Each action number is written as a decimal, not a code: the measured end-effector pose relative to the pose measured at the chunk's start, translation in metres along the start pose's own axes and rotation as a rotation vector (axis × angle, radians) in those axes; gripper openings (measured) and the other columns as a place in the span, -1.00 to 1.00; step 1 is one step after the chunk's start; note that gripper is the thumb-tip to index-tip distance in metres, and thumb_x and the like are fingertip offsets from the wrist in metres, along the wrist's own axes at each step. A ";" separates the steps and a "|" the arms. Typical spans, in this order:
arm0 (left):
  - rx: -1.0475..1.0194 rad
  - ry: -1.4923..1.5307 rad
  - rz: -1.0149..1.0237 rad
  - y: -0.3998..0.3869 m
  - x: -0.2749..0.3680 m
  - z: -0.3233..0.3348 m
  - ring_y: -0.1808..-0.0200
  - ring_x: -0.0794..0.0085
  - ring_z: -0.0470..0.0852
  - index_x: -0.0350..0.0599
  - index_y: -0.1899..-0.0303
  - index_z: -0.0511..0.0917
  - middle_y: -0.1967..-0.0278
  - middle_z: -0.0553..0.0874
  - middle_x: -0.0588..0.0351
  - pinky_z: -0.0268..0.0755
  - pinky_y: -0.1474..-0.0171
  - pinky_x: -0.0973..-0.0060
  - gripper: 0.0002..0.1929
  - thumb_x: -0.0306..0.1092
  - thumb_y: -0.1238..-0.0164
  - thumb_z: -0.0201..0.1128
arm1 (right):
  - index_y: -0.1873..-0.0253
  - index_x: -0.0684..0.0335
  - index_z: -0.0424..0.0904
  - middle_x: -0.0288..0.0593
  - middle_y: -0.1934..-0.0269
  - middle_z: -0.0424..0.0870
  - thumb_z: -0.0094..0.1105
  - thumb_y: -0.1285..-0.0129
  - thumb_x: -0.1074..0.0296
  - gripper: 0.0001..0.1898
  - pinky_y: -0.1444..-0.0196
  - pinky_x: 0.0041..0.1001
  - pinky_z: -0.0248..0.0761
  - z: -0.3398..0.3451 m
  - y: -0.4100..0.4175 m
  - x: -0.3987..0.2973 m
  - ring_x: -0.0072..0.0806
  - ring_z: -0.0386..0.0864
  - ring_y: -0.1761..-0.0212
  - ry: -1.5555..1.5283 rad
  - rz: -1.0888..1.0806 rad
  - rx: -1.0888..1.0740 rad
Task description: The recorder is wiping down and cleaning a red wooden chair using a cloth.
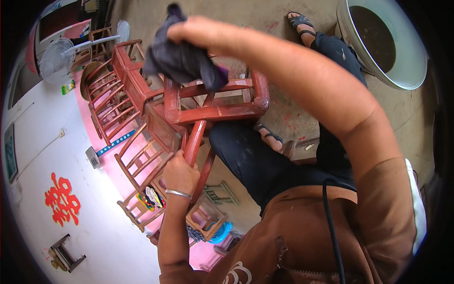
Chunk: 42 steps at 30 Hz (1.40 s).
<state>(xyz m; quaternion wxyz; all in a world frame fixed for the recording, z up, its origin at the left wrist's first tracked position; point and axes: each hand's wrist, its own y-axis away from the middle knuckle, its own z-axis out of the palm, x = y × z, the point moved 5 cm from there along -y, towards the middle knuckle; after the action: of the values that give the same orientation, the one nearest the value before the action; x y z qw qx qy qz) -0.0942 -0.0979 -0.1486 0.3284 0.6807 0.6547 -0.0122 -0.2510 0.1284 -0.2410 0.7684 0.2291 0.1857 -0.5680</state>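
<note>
My left hand (180,174), with a silvery bangle at the wrist, is wrapped around a red wooden leg (195,140) of a stool-like frame (220,113). The frame is tilted beside my bent knee, and its rectangular top has openings between the bars. Above its far left side, my right hand (193,32) grips a dark grey, bunched cloth (179,60) with a purple patch at one edge. The cloth hangs down in front of part of the frame; whether it touches the wood I cannot tell. Both hand and cloth look slightly blurred.
A large pail (411,67) with dark, murky liquid stands at the upper right. Reddish wooden chairs (133,80) crowd the left side by a pink-and-white wall (117,227). A standing fan (56,60) is farther off. A wooden stool (205,216) and a blue plastic item (221,232) are below.
</note>
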 end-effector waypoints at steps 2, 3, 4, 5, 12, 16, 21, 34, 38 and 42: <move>0.005 -0.031 0.039 0.001 0.004 0.001 0.19 -0.15 0.71 -0.33 0.16 0.59 0.31 0.71 -0.32 0.57 0.07 0.10 -0.66 -0.34 -0.05 0.40 | 0.16 0.37 0.59 -0.09 0.32 0.70 0.26 -0.10 0.26 -0.70 0.29 -0.37 0.61 -0.021 -0.014 -0.003 -0.37 0.68 0.38 0.177 -0.001 -0.021; 0.016 -0.058 0.061 -0.001 0.003 0.002 0.20 -0.14 0.72 -0.33 0.13 0.59 0.31 0.71 -0.32 0.59 0.11 0.10 -0.64 -0.34 -0.05 0.42 | 0.11 0.37 0.59 -0.08 0.30 0.70 0.31 -0.12 0.20 -0.65 0.29 -0.38 0.61 -0.017 -0.013 0.000 -0.38 0.68 0.37 0.252 0.005 -0.088; 0.017 -0.051 0.061 -0.003 0.005 0.002 0.20 -0.14 0.72 -0.33 0.13 0.59 0.31 0.71 -0.32 0.59 0.11 0.10 -0.64 -0.34 -0.05 0.42 | 0.04 0.35 0.57 -0.08 0.25 0.70 0.35 -0.11 0.16 -0.59 0.24 -0.37 0.61 -0.007 -0.005 0.009 -0.39 0.69 0.31 0.360 0.045 -0.164; 0.013 -0.044 0.027 -0.004 0.007 0.001 0.21 -0.14 0.72 -0.32 0.15 0.58 0.32 0.72 -0.31 0.58 0.11 0.09 -0.65 -0.34 -0.05 0.42 | -0.03 0.32 0.56 -0.08 0.20 0.70 0.39 -0.10 0.12 -0.52 0.20 -0.37 0.60 0.004 0.005 0.021 -0.40 0.69 0.24 0.469 0.086 -0.241; 0.026 -0.019 0.002 -0.001 0.017 -0.006 0.25 -0.15 0.71 -0.32 0.23 0.59 0.36 0.71 -0.32 0.57 0.12 0.08 -0.72 -0.33 -0.08 0.38 | -0.36 -0.08 0.39 -0.07 -0.18 0.54 0.47 0.09 0.25 -0.21 -0.15 -0.22 0.43 0.038 0.003 0.087 -0.10 0.55 -0.14 1.485 -0.541 -0.436; 0.025 -0.075 0.026 0.004 0.028 -0.010 0.26 -0.05 0.75 -0.26 0.21 0.55 0.37 0.73 -0.23 0.61 0.17 0.14 -0.69 -0.34 -0.06 0.45 | -0.46 -0.15 0.21 -0.14 -0.35 0.38 0.57 0.25 0.25 0.05 -0.33 -0.08 0.31 0.040 0.000 0.061 -0.08 0.29 -0.41 1.822 -0.521 -0.430; 0.025 -0.090 0.030 0.005 0.039 -0.017 0.27 -0.08 0.74 -0.25 0.24 0.56 0.37 0.73 -0.25 0.59 0.16 0.13 -0.70 -0.35 -0.04 0.46 | -0.43 -0.11 0.25 -0.15 -0.43 0.30 0.56 0.19 0.20 -0.02 -0.40 -0.15 0.26 0.031 -0.008 0.073 -0.02 0.27 -0.44 1.861 -0.522 -0.622; 0.028 -0.055 0.114 0.016 0.043 -0.012 0.30 -0.09 0.74 -0.26 0.26 0.54 0.44 0.70 -0.26 0.60 0.21 0.15 -0.70 -0.40 -0.01 0.47 | -0.04 0.27 0.66 0.01 0.09 0.74 0.22 -0.16 -0.11 -0.45 -0.02 -0.27 0.54 -0.044 -0.014 -0.062 -0.16 0.70 0.04 1.885 -0.050 0.298; 0.007 -0.101 0.159 0.012 0.042 -0.014 0.33 0.02 0.75 -0.22 0.26 0.50 0.43 0.71 -0.14 0.61 0.22 0.21 -0.71 -0.41 -0.02 0.45 | 0.17 0.20 0.77 0.10 0.18 0.75 0.22 -0.07 -0.27 -0.43 0.01 -0.26 0.57 -0.081 0.011 -0.079 -0.17 0.73 0.10 2.121 0.156 0.047; 0.019 -0.122 0.172 0.002 0.036 -0.020 0.32 0.01 0.75 -0.21 0.24 0.51 0.41 0.71 -0.14 0.61 0.22 0.20 -0.70 -0.40 -0.03 0.45 | 0.16 0.45 0.72 0.18 0.11 0.72 0.10 -0.20 -0.27 -0.30 -0.05 -0.14 0.49 -0.078 0.027 -0.058 -0.01 0.69 0.08 1.928 0.142 -0.006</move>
<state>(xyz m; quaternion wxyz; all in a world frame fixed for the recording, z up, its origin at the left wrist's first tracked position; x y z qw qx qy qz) -0.0961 -0.0569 -0.1482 0.3610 0.7355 0.5725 -0.0315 -0.2435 0.2249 -0.2701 0.3189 0.6057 0.7237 -0.0877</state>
